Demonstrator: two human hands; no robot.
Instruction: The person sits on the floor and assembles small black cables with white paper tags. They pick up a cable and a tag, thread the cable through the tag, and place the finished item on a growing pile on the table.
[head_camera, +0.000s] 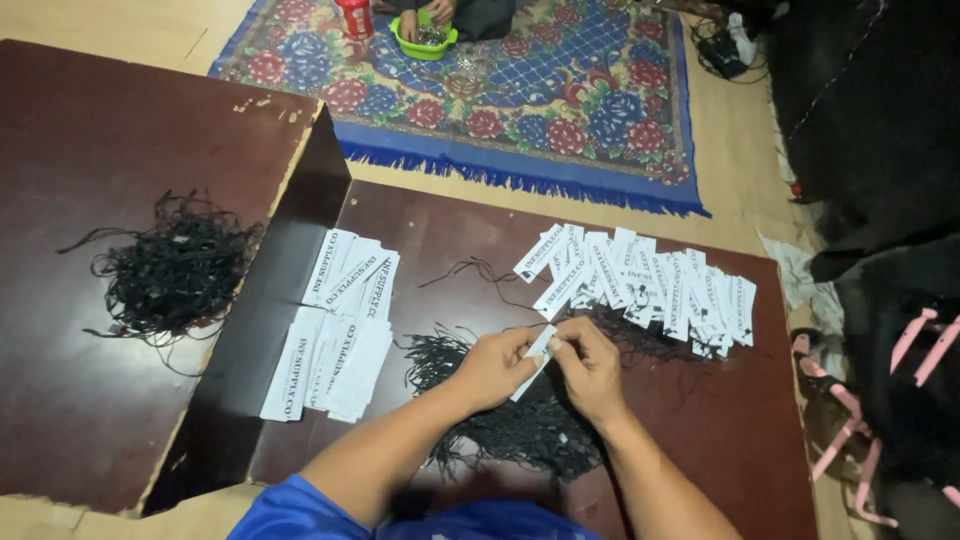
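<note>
My left hand (492, 366) and my right hand (590, 368) meet over the middle of the dark brown board (730, 420), both pinching one white paper tag (536, 352) between their fingertips. Under the hands lies a heap of black strings (520, 425). Beyond the hands a row of white tags with strings attached (640, 285) fans out to the right. To the left lie stacks of plain white printed tags (335, 325).
A second tangle of black strings (170, 270) lies on a raised brown board (90, 160) at the left. A blue flowered rug (560, 100) is beyond, where another person sits with a green bowl (425, 40) and a red can (354, 17). Dark cloth and pink hangers (900, 370) crowd the right.
</note>
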